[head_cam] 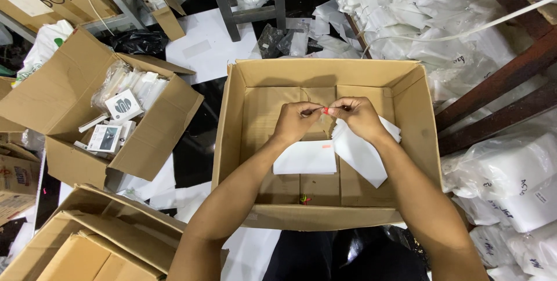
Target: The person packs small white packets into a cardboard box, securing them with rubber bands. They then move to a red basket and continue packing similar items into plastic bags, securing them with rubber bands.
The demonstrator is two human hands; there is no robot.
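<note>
Over open brown cardboard box point(406, 92): left hand point(296, 121), right hand point(358, 115) pinching small red-tipped strip point(326, 110); white plastic mailers point(361, 152) under right; flat white envelope point(305, 157) below.

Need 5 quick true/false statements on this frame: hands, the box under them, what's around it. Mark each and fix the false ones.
1. Both hands meet over the open cardboard box. True: the left hand and right hand are close together above it.
2. The right hand holds white flat bags. True: they hang below it.
3. The box under the hands is packed full. False: only one white flat bag and a small dark item lie on its bottom.
4. The box on the left is empty. False: it holds small white packages.
5. The fingers pinch something small and red. True.
</note>
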